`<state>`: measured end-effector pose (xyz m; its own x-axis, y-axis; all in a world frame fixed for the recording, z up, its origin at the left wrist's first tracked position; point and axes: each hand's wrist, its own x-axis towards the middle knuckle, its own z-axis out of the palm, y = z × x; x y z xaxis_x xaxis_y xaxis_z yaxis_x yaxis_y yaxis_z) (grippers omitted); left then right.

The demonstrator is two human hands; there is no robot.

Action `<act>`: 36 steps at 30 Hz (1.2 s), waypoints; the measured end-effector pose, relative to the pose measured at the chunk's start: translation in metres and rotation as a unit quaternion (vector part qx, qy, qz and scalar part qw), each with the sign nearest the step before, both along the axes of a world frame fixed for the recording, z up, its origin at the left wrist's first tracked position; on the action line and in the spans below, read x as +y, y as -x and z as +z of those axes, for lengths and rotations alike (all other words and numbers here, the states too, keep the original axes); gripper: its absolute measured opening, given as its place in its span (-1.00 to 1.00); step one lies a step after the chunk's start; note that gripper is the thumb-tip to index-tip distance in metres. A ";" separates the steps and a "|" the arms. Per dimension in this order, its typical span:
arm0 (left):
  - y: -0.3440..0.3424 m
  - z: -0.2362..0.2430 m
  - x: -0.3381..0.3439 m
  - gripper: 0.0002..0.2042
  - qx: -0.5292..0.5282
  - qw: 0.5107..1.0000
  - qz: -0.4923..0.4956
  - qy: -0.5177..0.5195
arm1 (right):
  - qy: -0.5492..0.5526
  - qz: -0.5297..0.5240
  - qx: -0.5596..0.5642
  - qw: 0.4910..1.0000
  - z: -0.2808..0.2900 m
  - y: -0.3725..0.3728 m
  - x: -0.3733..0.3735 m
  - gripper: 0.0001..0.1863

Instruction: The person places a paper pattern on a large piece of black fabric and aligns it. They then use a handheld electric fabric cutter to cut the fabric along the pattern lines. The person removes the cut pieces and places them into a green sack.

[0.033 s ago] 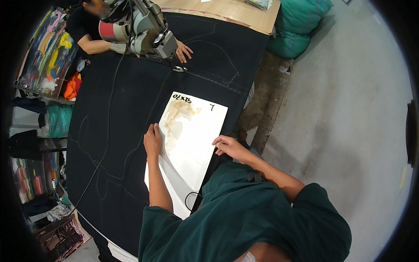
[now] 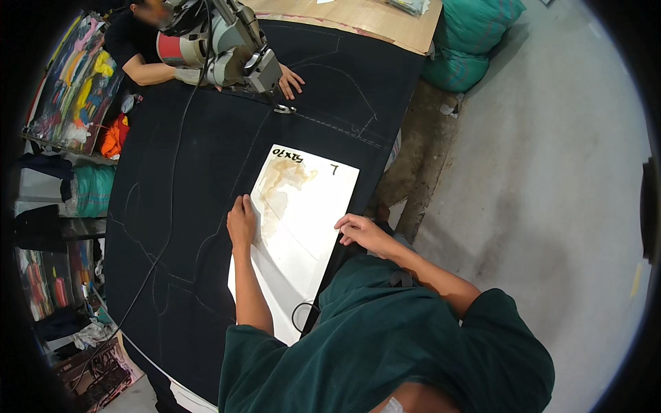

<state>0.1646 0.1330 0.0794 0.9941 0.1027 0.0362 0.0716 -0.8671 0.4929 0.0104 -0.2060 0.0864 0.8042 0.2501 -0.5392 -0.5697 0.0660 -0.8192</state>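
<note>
A stiff white card sheet (image 2: 303, 199) with brown stains and black handwriting lies over the black fabric (image 2: 172, 227). My left hand (image 2: 241, 221) holds its left edge with the fingers close together. On the opposite edge, my right hand (image 2: 363, 233) grips with bent fingers; their undersides are hidden. Beyond the sheet, a grey motorised cloth-cutting machine (image 2: 258, 72) stands with its metal foot on the fabric along a chalk line. A co-worker's hand (image 2: 291, 81) rests flat on the cloth beside it.
The machine's black cable (image 2: 175, 155) crosses the fabric on the left. Green sacks (image 2: 475, 41) stand at the far right, next to a light wooden tabletop (image 2: 372, 22). Bundles of coloured cloth (image 2: 72, 82) line the left side. A grey floor (image 2: 551, 206) extends to the right.
The cutting machine and the co-worker's hand have edged very slightly to the right. My hands and the white card sheet keep their places.
</note>
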 end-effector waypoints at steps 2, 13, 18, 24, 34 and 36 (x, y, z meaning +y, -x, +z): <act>-0.001 -0.001 -0.001 -0.46 0.037 0.999 0.011 0.012 | 0.003 0.004 0.000 1.000 -0.001 -0.001 0.001 -0.65; -0.002 -0.010 0.000 -0.49 0.032 0.999 0.020 0.002 | 0.012 0.003 0.005 1.000 -0.017 -0.007 0.011 -0.64; -0.007 -0.026 0.011 -0.50 -0.015 0.999 0.025 -0.032 | 0.007 -0.005 0.009 1.000 -0.027 -0.016 0.021 -0.65; -0.010 -0.019 0.013 -0.54 0.003 0.999 0.026 -0.034 | 0.019 -0.007 0.014 1.000 -0.025 -0.020 0.030 -0.65; -0.013 0.024 0.009 -0.54 0.005 1.000 0.005 0.002 | 0.020 0.072 -0.006 0.997 -0.009 -0.032 0.023 -0.65; -0.007 0.052 0.013 -0.56 0.039 0.999 -0.005 -0.003 | 0.000 0.128 -0.022 0.992 -0.002 -0.036 0.014 -0.65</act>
<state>0.1718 0.1457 0.1311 0.9948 0.0933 -0.0400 0.1010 -0.8709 0.4809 0.0462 -0.1916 0.0845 0.7375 0.4492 -0.5044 -0.5309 -0.0761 -0.8440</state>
